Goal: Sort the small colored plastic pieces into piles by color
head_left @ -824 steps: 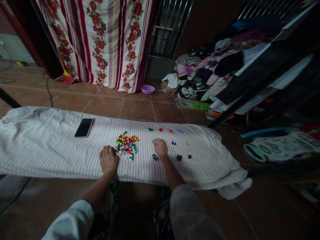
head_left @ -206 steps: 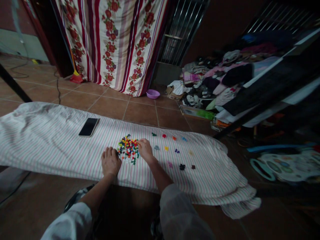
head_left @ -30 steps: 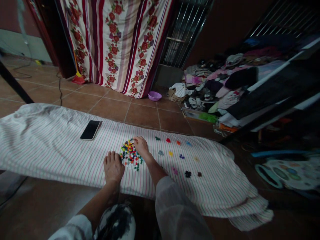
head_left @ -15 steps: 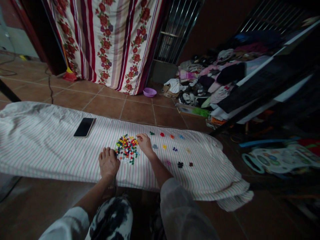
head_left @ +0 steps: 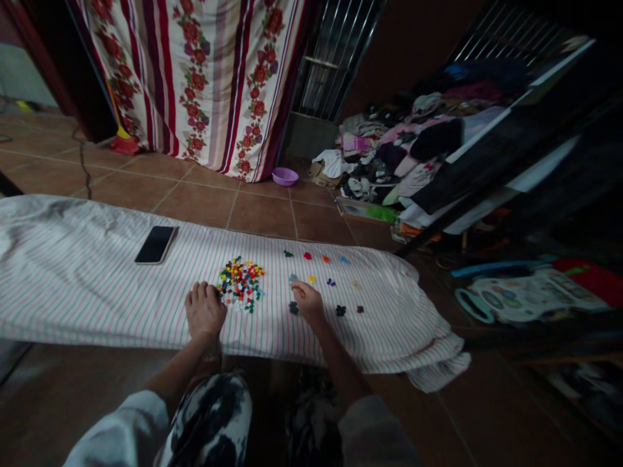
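Multicoloured bead pile [head_left: 242, 283] between both hands [head_left: 205, 309], beside the left.

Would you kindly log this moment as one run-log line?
left hand: on striped cloth, beside mixed pieces | right hand: fingers pinched near light gray pieces, contents unclear | phone: flat on cloth | purple basin: on floor

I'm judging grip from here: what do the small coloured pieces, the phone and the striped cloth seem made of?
Small coloured pieces: probably plastic, from their solid, bright colours; too small to judge the finish.
Phone: likely glass-fronted, given its smooth, dark face; rim unclear.
Striped cloth: fabric, perhaps cotton, matte, with soft creases.
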